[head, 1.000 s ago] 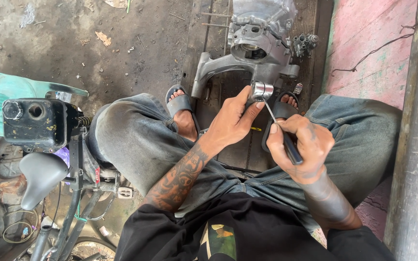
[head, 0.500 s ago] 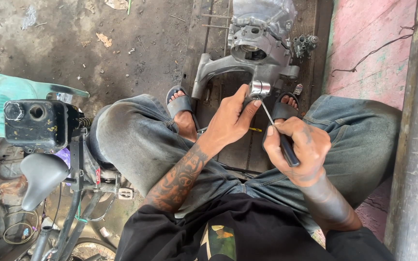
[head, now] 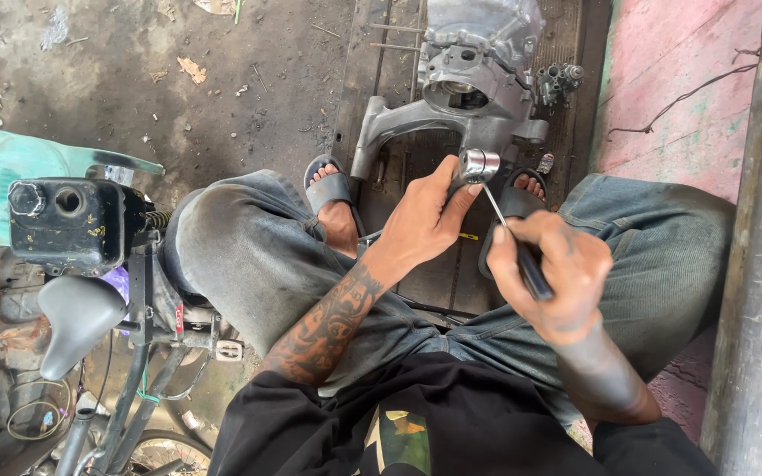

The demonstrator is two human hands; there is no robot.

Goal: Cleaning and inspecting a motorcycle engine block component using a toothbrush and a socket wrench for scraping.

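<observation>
Soft daylight falling evenly, shadows staying faint; glare glinting off metal casing; right hand blurring slightly; edges bending mildly.

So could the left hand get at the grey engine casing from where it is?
Probably yes: the left hand holds the shiny metal part right beside the engine casing, with nothing between them.

Head-worn camera, looking steeply down.
It sat close above the person's lap, facing the concrete floor ahead.
</observation>
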